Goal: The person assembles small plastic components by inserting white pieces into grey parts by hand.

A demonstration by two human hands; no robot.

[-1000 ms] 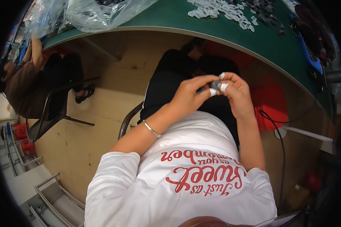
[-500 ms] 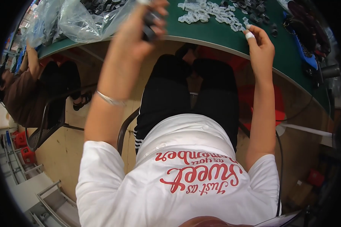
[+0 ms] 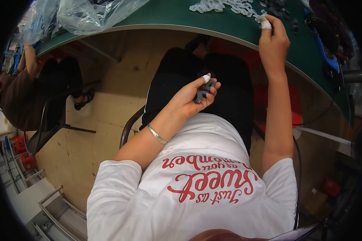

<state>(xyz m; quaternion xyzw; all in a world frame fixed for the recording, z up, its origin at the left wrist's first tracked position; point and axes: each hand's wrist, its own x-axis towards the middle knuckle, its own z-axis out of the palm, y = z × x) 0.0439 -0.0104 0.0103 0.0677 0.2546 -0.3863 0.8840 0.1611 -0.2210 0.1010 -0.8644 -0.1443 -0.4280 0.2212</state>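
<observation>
Above my lap, my left hand (image 3: 188,99) is closed around several dark grey plastic parts (image 3: 205,91), one of them with a round hole. White wrapping covers its thumb tip. My right hand (image 3: 274,45) reaches to the green table, thumb and finger pinched at a small translucent white plastic piece (image 3: 259,17) by the near end of a loose pile. Its thumb is wrapped in white as well. That pile of white plastic pieces (image 3: 213,5) lies along the top of the view. Dark grey parts (image 3: 278,9) are heaped just beyond my right fingers.
Clear plastic bags (image 3: 82,18) sit on the table (image 3: 169,16) at the left. A blue tray (image 3: 330,60) with dark contents stands at the right edge. Another person (image 3: 24,100) sits on a chair at far left. A red stool (image 3: 290,106) is under the table.
My left hand has come down from over the table's edge to above my lap, holding the dark parts. My right hand has shifted slightly and stays at the white pile.
</observation>
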